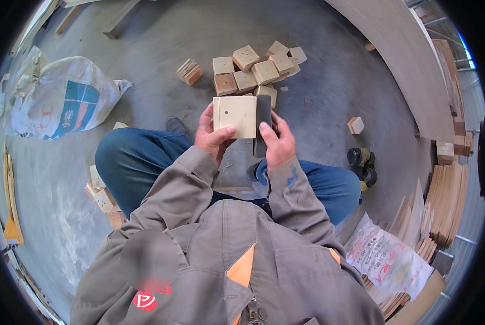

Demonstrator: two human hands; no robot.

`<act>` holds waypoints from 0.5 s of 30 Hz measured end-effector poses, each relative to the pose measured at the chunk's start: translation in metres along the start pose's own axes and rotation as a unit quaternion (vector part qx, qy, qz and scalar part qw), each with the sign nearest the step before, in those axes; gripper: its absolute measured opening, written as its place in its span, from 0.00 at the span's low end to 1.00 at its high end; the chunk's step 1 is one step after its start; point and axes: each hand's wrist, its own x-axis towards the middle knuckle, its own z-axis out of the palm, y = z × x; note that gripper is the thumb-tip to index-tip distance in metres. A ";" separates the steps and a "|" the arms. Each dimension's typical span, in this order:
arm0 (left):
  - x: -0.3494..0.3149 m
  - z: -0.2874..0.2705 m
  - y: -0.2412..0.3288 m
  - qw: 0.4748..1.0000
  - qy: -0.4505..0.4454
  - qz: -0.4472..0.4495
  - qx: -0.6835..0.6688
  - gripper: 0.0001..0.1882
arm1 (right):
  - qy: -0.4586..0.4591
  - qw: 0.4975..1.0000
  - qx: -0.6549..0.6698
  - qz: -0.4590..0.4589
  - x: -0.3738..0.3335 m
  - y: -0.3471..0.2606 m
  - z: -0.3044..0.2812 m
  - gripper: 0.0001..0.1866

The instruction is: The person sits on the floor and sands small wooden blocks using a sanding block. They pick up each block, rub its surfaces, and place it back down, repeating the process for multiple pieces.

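Note:
My left hand (pixel 214 133) is closed on a squarish pale wooden block (pixel 237 111), its thumb on the near face. A small dark hole and a thin line mark that face. In my right hand (pixel 277 140) is a dark grey flat rectangular pad (pixel 262 122), held upright with the thumb across it. Its long side lies against the right edge of the block. Both hands are raised in front of me, between my bent knees. Just beyond them, a loose pile of similar wooden blocks (pixel 246 81) sits on the concrete floor.
Single blocks lie at left of the pile (pixel 189 72) and to the right (pixel 355 125). More blocks (pixel 103 199) are beside my left knee. A white woven sack (pixel 93 97) is at far left, a green-black power tool (pixel 361 158) by my right knee, stacked boards (pixel 447 203) at right.

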 end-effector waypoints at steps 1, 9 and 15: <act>0.000 0.000 0.000 1.000 -0.010 -0.004 0.003 0.44 | 0.002 1.000 0.009 -0.009 0.010 0.001 0.001 0.28; 0.002 -0.008 0.009 0.998 0.050 0.001 -0.049 0.38 | -0.068 0.997 -0.036 -0.001 -0.048 -0.004 0.000 0.31; 0.000 -0.007 0.006 0.999 -0.015 -0.036 -0.018 0.38 | -0.007 0.995 -0.094 -0.041 -0.018 0.001 -0.001 0.30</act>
